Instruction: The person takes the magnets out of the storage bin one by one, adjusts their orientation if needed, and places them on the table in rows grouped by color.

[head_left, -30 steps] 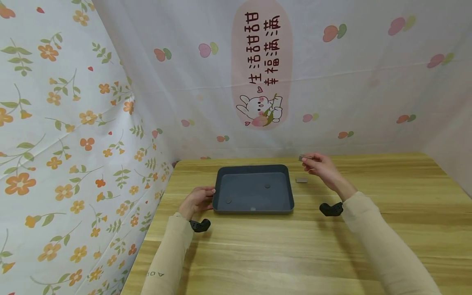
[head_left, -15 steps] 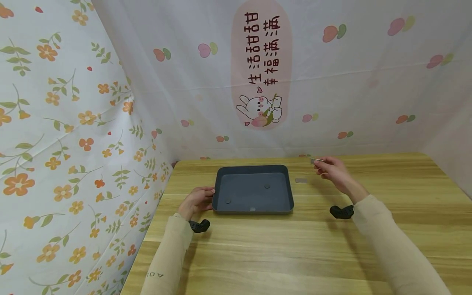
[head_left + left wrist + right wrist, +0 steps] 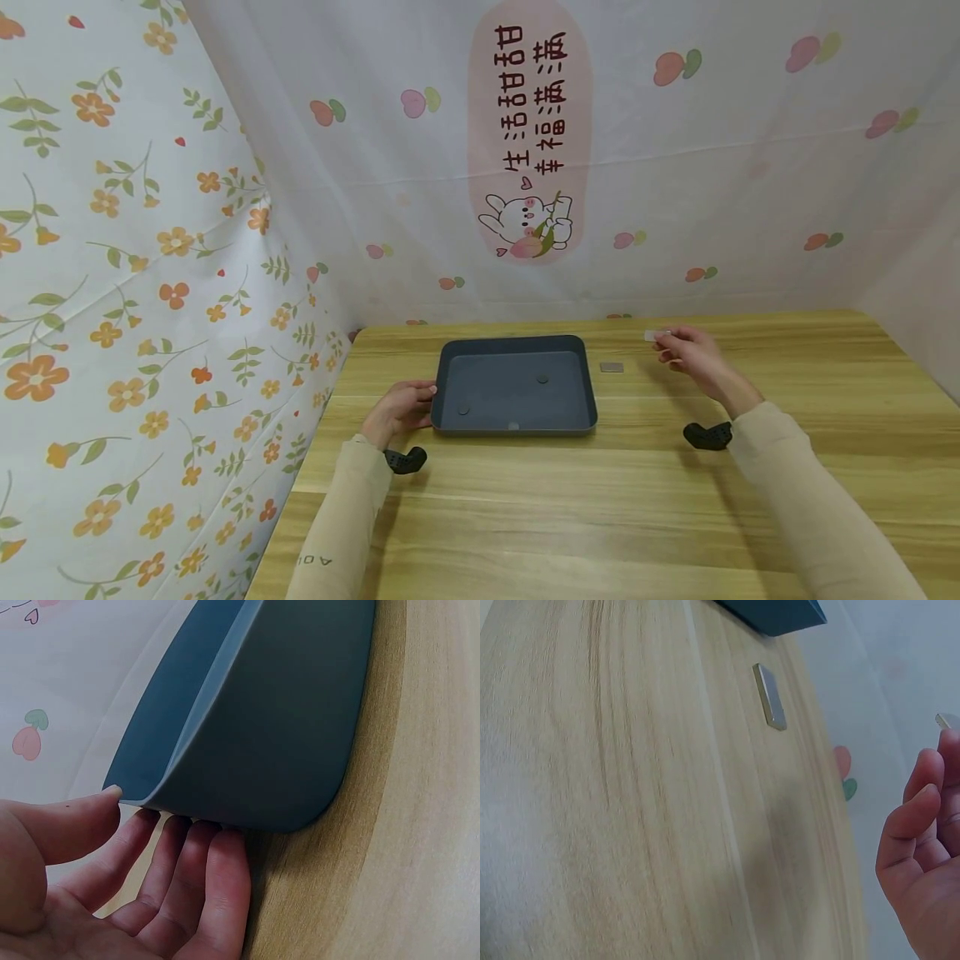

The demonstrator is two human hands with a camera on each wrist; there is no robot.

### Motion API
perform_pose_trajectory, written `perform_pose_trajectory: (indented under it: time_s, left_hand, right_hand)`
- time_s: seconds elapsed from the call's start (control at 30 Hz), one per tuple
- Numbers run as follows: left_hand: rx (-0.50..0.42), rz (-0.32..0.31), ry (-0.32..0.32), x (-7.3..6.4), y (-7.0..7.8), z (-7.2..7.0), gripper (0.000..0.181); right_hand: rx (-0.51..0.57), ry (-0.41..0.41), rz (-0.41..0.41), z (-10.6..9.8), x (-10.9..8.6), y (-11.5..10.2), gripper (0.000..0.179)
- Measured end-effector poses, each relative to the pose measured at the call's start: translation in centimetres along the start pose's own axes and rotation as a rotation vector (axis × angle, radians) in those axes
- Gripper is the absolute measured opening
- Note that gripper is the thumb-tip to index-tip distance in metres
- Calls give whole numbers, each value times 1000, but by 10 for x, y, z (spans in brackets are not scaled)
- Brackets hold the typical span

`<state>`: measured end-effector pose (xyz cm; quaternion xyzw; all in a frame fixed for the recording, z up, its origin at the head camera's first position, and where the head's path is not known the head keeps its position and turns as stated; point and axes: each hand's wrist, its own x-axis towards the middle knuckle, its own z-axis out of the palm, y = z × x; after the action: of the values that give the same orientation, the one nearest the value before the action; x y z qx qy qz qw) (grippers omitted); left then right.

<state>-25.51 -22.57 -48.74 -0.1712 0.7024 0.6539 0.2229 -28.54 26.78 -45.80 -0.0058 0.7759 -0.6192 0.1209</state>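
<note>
A dark blue-grey rectangular tray (image 3: 487,383) lies on the wooden table. My left hand (image 3: 396,410) holds its left side: in the left wrist view the thumb tip is at the rim (image 3: 174,776) and the fingers lie against the outer wall. To the right of the tray and above the table, my right hand (image 3: 701,360) pinches a small flat silver rectangular piece (image 3: 650,336) between thumb and fingers. Most of that piece is hidden or out of frame in the right wrist view. A similar silver rectangular block (image 3: 769,697) lies flat on the table between tray and right hand.
Two small round spots (image 3: 542,379) show on the tray's floor. The wooden table (image 3: 525,517) ends at a white printed curtain (image 3: 420,208) behind, and a flowered curtain (image 3: 150,333) hangs along the left. Black devices (image 3: 707,436) sit at both wrists.
My right hand has moved right and slightly toward me with the silver piece, away from the tray. My left hand, the tray and the block on the table have stayed put.
</note>
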Motion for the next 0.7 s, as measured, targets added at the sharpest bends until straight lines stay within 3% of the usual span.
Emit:
perform_pose_trajectory:
  time_s: [0.27, 0.7]
  left_hand:
    - [3, 1, -3, 1, 1, -1, 39]
    - [-3, -3, -2, 1, 0, -1, 38]
  right_hand:
    - [23, 6, 20, -6, 0, 6, 36]
    - [-44, -1, 47, -17, -2, 20, 40]
